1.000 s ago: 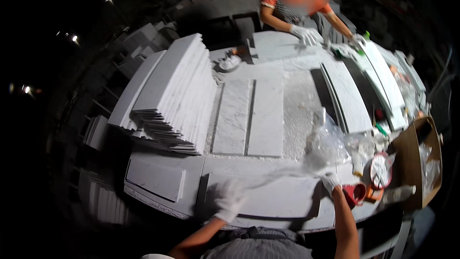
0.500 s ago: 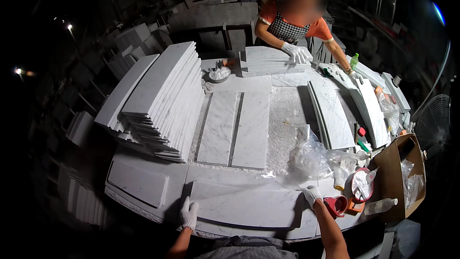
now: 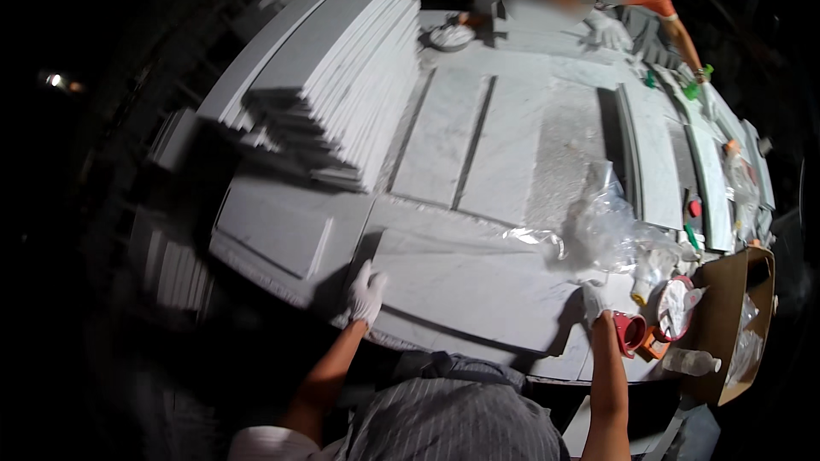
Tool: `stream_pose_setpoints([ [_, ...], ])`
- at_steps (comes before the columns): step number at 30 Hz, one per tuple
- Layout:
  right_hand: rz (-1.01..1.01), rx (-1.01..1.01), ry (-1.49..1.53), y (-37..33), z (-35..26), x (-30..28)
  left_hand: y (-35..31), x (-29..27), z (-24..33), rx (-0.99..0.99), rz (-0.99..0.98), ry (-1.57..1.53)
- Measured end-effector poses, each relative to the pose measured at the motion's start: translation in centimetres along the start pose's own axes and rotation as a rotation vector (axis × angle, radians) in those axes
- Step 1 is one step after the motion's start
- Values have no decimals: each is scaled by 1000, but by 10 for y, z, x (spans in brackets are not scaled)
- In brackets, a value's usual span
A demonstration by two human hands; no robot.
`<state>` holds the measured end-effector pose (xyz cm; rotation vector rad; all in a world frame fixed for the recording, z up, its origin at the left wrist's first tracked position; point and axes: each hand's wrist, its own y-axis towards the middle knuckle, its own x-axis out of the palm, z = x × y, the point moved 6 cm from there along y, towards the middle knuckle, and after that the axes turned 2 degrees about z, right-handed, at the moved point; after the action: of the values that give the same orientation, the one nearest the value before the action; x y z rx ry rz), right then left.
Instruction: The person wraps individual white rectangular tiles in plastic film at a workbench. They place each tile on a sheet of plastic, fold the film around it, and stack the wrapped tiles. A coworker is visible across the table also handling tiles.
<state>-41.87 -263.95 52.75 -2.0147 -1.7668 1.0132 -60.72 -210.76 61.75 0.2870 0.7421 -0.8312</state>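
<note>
A long white marble slab [image 3: 478,286] with grey veins lies crosswise before me, a dark shadow under its near edge. My left hand [image 3: 367,293], in a white glove, grips its left end, the thumb pointing up. At the far right corner, my gloved right hand [image 3: 595,300] grips the slab, fingers partly hidden. Just right of that hand stands a red cup-like holder [image 3: 630,333]. Beyond the slab, two upright-running marble slabs [image 3: 440,137] lie side by side on the table. Clear plastic wrap [image 3: 602,222] lies crumpled behind the right end.
A tall stack of marble slabs [image 3: 342,77] stands at the left, with flat slabs [image 3: 273,226] nearer. On the right are a cardboard box [image 3: 735,324], a plastic bottle [image 3: 692,363] and a red-rimmed bowl [image 3: 676,307]. Across the table, a co-worker's gloved hand [image 3: 608,30] rests on stacked slabs.
My view has tipped downward and turned, so the scene sits higher and farther right. Both hands stay at the slab's ends. The co-worker's far arm has shifted along the slabs at right.
</note>
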Motion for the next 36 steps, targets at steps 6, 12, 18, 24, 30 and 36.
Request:
stream_pose_setpoints([
  [6,-70,-31,40,18,18,-6,4,0,-9,28,-3,76],
  [12,-197,29,105,17,9,-1,14,3,-4,33,-25,109],
  [18,-34,14,116,-6,-3,-3,13,1,1,30,-78,166],
  [24,-66,-29,-34,-21,-18,0,27,-1,4,-8,-139,176],
  [30,-118,-241,-15,-36,-35,3,65,16,84,295,-54,349],
  [36,-218,-311,206,-58,-74,26,134,73,26,88,-378,-76],
])
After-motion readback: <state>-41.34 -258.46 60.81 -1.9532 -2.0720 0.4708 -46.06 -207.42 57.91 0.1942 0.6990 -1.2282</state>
